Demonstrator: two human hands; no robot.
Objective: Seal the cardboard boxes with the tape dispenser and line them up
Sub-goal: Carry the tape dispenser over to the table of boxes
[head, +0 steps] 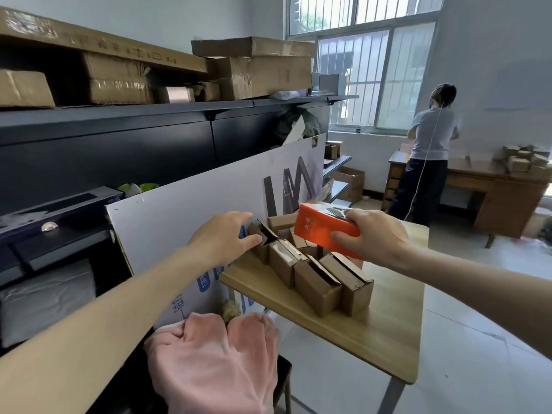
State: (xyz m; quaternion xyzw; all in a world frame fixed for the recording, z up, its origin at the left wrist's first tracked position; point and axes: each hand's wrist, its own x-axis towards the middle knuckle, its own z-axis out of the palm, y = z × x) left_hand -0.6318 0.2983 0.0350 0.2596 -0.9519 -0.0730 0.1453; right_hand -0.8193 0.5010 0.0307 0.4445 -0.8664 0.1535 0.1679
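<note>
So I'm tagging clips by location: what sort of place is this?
Probably a small packing or stock room: dark shelves stacked with cartons, small open cardboard boxes on a wooden table, more boxes on a far desk.

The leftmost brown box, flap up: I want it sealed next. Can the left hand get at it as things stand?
Probably yes. The left hand is open right beside the leftmost brown box, with nothing between them; the right hand holds the orange box off to the side.
</note>
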